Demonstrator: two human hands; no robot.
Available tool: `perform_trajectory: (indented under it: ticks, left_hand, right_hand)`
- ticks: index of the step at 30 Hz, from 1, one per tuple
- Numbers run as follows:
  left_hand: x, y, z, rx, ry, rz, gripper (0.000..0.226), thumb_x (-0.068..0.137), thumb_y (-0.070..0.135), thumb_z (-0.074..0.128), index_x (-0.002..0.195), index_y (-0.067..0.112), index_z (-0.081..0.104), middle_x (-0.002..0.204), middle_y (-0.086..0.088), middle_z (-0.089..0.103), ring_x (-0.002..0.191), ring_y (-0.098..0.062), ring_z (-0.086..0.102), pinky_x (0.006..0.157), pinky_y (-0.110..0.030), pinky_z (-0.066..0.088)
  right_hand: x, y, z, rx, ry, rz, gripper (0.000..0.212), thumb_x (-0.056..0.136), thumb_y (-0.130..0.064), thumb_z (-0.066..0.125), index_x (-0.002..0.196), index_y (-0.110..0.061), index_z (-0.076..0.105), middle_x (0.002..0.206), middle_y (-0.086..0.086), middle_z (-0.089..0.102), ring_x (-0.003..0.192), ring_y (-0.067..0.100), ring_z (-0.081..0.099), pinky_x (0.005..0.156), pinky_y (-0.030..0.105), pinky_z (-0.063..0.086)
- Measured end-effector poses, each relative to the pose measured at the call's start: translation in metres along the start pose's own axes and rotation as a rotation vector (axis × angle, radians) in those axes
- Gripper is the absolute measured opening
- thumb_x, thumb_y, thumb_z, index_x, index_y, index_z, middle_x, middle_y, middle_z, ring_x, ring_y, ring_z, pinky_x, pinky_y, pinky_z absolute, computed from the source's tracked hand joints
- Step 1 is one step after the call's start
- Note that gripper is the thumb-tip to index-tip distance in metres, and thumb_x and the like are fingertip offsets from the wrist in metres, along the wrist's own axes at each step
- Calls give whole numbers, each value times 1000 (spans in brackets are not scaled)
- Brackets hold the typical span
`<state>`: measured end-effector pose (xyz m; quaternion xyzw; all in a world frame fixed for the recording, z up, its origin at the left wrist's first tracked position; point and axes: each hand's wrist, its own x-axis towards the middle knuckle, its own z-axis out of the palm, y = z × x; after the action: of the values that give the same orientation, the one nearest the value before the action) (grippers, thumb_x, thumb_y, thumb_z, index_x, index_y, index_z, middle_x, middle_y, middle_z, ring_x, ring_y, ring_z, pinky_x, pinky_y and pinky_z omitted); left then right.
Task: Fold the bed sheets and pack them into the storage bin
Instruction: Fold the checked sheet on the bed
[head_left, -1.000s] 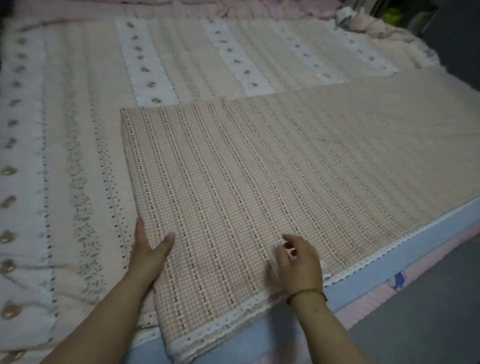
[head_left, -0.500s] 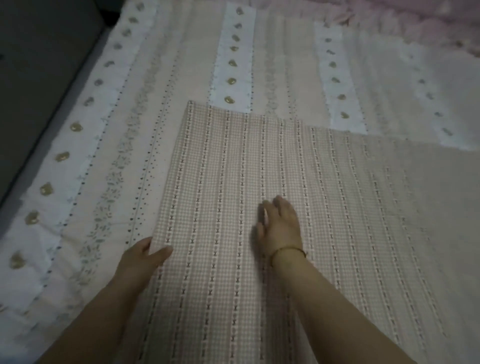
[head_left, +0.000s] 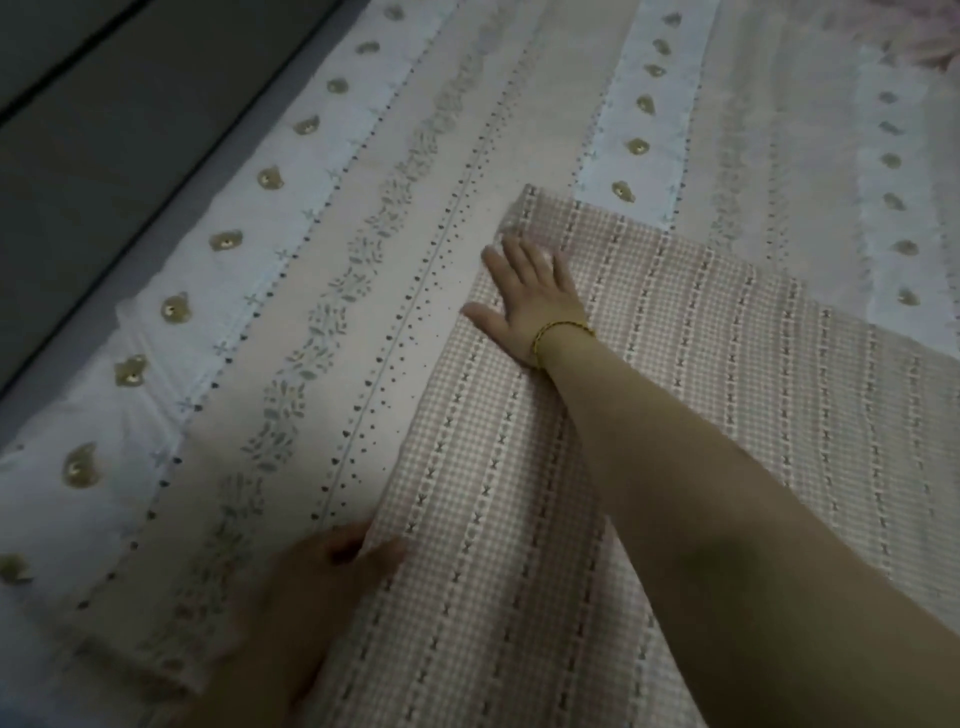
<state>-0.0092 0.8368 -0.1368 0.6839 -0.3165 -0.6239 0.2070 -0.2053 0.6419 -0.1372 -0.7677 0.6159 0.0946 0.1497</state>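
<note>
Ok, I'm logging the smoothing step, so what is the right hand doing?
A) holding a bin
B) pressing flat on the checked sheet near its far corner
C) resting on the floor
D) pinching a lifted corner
B: the right hand lies flat with straight fingers on the checked sheet, by its far corner.

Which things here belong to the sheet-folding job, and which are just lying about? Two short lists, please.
Part of the job:
checked sheet
right hand, flat on the sheet near its far corner
left hand, pinching the sheet's near edge

Just there:
patterned bedspread under the sheet
gold bracelet on the right wrist

No storage bin shows in this view.
</note>
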Motion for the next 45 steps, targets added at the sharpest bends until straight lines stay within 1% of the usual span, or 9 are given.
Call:
perform_trajectory:
  ticks: [6, 13, 17, 21, 25, 28, 37, 41, 45]
  left_hand:
    - [14, 0, -7, -121, -67, -64, 17, 82, 6, 65, 67, 14, 67, 45, 10, 63, 39, 4, 57, 36, -6, 38]
    - [10, -2, -9, -106, -39, -94, 25, 78, 13, 71, 53, 9, 68, 62, -9, 65, 57, -17, 58, 57, -24, 43]
    - [-6, 6, -11, -61, -130, -56, 13, 82, 9, 68, 82, 22, 67, 71, 9, 71, 59, 2, 64, 52, -10, 47]
    - [-31, 10, -20, 122, -235, 149, 48, 83, 3, 64, 101, 44, 45, 96, 31, 52, 78, 19, 56, 64, 1, 42]
    - [-57, 11, -21, 248, -235, 193, 54, 89, 6, 56, 135, 28, 40, 120, 18, 53, 109, 0, 54, 94, -16, 45]
    - [-93, 24, -7, 287, -189, 251, 48, 91, 10, 54, 133, 32, 42, 123, 12, 57, 108, -5, 55, 86, -10, 44]
    - [-216, 74, 111, 799, -199, 567, 55, 97, 27, 38, 144, 44, 14, 120, 1, 61, 105, -15, 59, 90, -24, 44]
    - [-262, 65, 204, 951, -236, 585, 58, 99, 27, 32, 145, 43, 0, 125, -2, 58, 109, -19, 56, 94, -28, 41]
    - [-284, 36, 309, 1098, -266, 545, 62, 98, 27, 32, 145, 41, -6, 132, -3, 52, 114, -23, 54, 96, -33, 39]
  right_hand:
    - [45, 8, -19, 21, 32, 275, 72, 93, -58, 17, 147, -19, -9, 155, 2, -16, 143, 18, -14, 115, 42, -12]
    - [3, -71, 4, 292, 71, 566, 82, 91, -39, 39, 145, -2, -12, 153, 15, -18, 143, 26, -16, 113, 41, -14]
    - [0, -81, -3, 231, -20, 618, 70, 97, -20, 34, 144, 2, -12, 153, 20, -14, 143, 30, -7, 117, 42, 1]
    - [-2, -72, -33, 244, -30, 604, 65, 97, -11, 36, 145, 1, -4, 153, 21, 13, 139, 32, 23, 111, 38, 26]
    - [-40, -45, -64, 380, 54, 501, 46, 97, -5, 31, 142, -4, 24, 141, 17, 39, 128, 30, 40, 104, 33, 32]
    - [-71, -21, -93, 487, 159, 487, 43, 96, -7, 36, 139, -7, 34, 138, 16, 44, 125, 29, 43, 95, 26, 33]
    - [-215, 78, -158, 902, 431, 523, 34, 95, -2, 38, 124, -10, 53, 118, 12, 59, 107, 32, 55, 91, 37, 48]
    - [-300, 146, -165, 1021, 501, 518, 31, 96, -10, 43, 126, -12, 53, 107, 2, 54, 89, 17, 49, 67, 21, 46]
    - [-359, 221, -141, 1103, 532, 526, 36, 95, -7, 43, 131, -10, 48, 126, 9, 55, 102, 19, 51, 82, 21, 42]
